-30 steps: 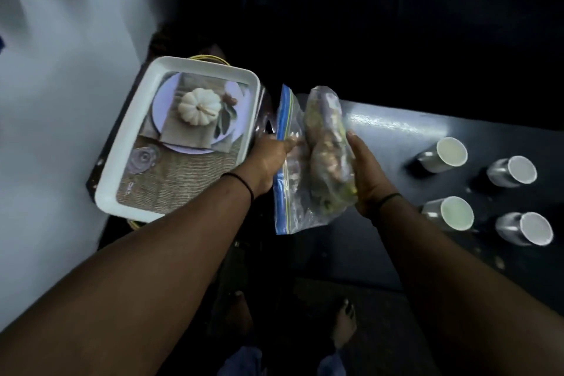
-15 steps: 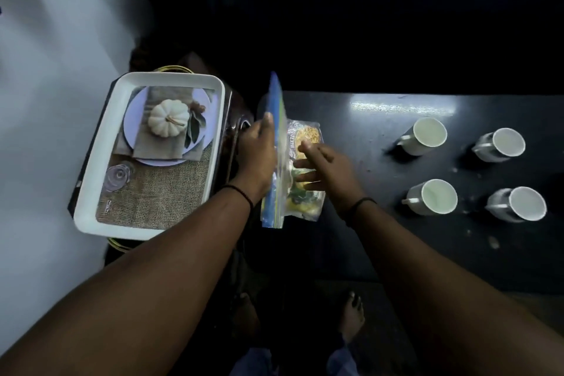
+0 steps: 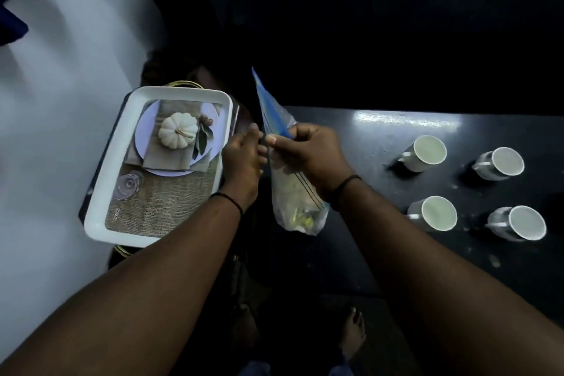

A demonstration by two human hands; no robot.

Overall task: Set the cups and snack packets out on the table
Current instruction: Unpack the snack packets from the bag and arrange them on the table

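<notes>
1. Nearest the table (image 3: 381, 253) edge: four cups (image 3: 432, 213) stand right of the zip bag (image 3: 293, 192), already set out.
2. Right hand (image 3: 311, 152) grasps the bag's blue top; bag hangs over the table's left end, packets inside.
3. Left hand (image 3: 242, 159) touches the bag mouth, fingers loose; grip unclear.
4. Left of bag: white tray (image 3: 100, 201).
5. Judged step: opening the bag. Next: draw packets out, lay beside cups.
</notes>
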